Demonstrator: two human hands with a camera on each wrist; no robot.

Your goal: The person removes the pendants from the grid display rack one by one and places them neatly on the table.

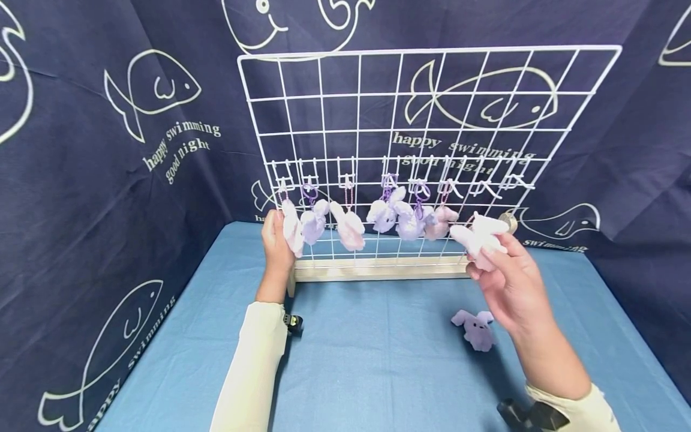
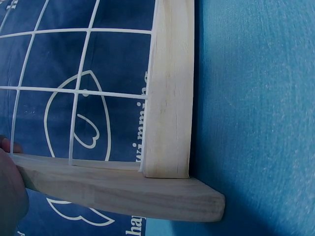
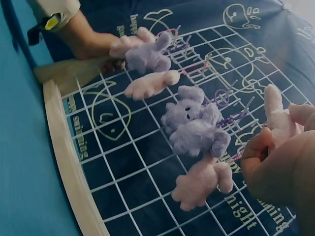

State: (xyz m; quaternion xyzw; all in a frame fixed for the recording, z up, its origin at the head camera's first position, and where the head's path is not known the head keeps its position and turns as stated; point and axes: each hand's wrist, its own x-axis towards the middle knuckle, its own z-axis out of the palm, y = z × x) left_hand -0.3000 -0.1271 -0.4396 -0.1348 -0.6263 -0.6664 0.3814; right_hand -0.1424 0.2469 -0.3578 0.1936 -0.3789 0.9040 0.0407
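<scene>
My right hand (image 1: 510, 279) pinches a pale pink long-eared plush keychain (image 1: 479, 237) before the right part of a white wire grid rack (image 1: 378, 94). The same pink plush (image 3: 281, 123) shows between thumb and fingers in the right wrist view. At the rack's left end, my left hand (image 1: 278, 243) grips the wooden side post (image 2: 98, 189), its fingertips just visible behind the wood. Beside that hand hangs a pale pink plush (image 1: 292, 229). Farther right hang a purple plush (image 1: 314, 223), a pink plush (image 1: 351, 229) and several more.
A purple plush (image 1: 477, 331) lies on the blue cloth (image 1: 378, 348) below my right hand. White hooks (image 1: 486, 189) stick out at the grid's right end. A wooden bar (image 1: 378, 271) runs along the rack's bottom. Dark fish-print cloth (image 1: 178, 252) hangs behind and at the sides.
</scene>
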